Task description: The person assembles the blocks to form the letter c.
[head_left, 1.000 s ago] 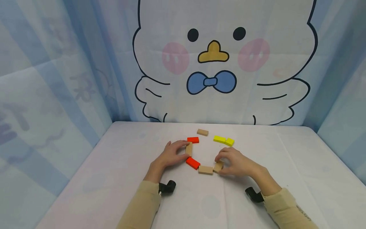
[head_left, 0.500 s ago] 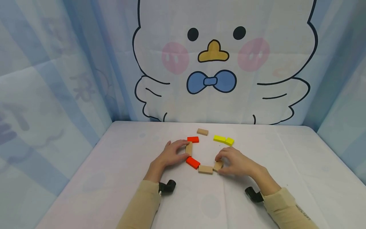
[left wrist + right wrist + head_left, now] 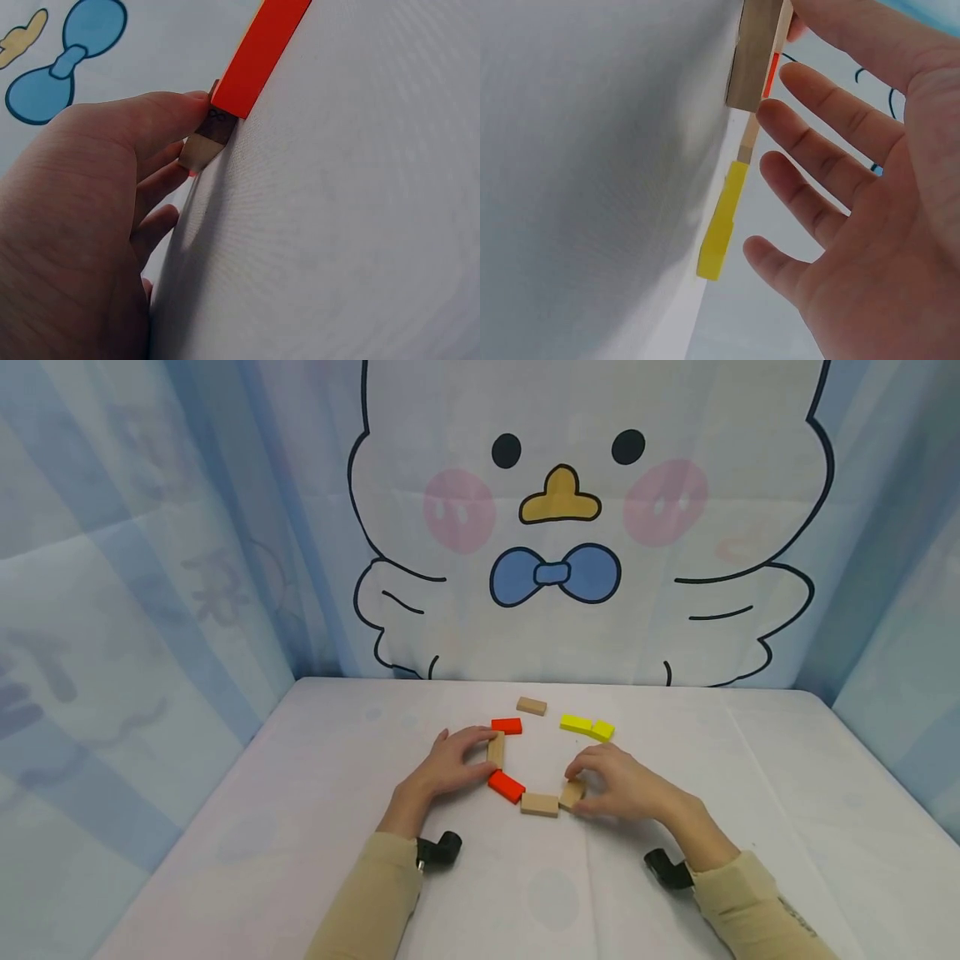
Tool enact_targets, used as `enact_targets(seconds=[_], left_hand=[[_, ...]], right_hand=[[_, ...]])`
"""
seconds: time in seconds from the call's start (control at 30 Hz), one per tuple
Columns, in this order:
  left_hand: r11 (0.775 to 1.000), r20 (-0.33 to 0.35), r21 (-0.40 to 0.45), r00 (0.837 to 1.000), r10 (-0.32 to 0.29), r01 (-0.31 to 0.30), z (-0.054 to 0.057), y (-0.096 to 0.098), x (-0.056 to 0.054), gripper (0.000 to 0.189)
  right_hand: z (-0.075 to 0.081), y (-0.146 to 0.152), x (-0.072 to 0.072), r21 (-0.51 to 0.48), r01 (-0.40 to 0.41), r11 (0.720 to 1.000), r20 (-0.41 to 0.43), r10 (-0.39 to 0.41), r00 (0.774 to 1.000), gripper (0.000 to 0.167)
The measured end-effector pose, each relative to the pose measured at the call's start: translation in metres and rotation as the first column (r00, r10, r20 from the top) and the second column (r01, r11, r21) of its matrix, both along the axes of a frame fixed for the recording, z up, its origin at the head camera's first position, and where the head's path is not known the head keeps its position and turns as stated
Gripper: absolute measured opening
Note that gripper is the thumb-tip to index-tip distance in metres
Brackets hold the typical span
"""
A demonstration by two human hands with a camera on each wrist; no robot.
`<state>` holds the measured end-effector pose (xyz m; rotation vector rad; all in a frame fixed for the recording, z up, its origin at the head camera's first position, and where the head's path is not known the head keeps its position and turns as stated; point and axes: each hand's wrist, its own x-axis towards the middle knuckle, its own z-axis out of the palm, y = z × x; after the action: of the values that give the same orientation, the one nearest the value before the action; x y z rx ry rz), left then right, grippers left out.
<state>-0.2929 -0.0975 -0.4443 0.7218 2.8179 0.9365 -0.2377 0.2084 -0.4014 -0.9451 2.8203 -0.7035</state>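
In the head view, my left hand [image 3: 442, 768] pinches a natural wood block [image 3: 495, 752] by its ends, thumb near and forefinger far. Red blocks adjoin it: one [image 3: 506, 726] at its far end, the other [image 3: 506, 787] at its near end. My right hand [image 3: 628, 783] holds another wood block [image 3: 572, 794] between thumb and fingers at the curve's near right. Between that block and the near red one lies a wood block [image 3: 539, 805]. In the right wrist view, the remaining fingers [image 3: 802, 191] are spread beside the held block [image 3: 751, 60].
Two yellow blocks [image 3: 576, 724] lie end to end at the back right. A lone wood block [image 3: 532, 706] sits behind the far red one. All rest on a pale cloth-covered table [image 3: 300, 877], with a printed curtain [image 3: 562, 635] behind it.
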Motion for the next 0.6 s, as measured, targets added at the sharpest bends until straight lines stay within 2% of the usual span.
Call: enact_targets(seconds=[0.3,0.47,0.6], left_hand=[[1.000,-0.004,0.015,1.000,-0.001,0.001,-0.001,0.002,0.000,0.057],[1.000,-0.009,0.011,1.000,0.003,-0.003,-0.002,0.001,0.000,0.057],[1.000,-0.009,0.009,1.000,0.006,-0.006,-0.001,0.000,0.000,0.057]], right_hand=[[0.001,0.011,-0.003,-0.033,0.078,0.996,-0.026,-0.079,0.997,0.034],[-0.002,0.017,-0.011,-0.066,0.104,0.992,-0.059,-0.108,0.992,0.034],[-0.002,0.022,-0.020,-0.082,0.159,0.984,-0.077,-0.165,0.983,0.034]])
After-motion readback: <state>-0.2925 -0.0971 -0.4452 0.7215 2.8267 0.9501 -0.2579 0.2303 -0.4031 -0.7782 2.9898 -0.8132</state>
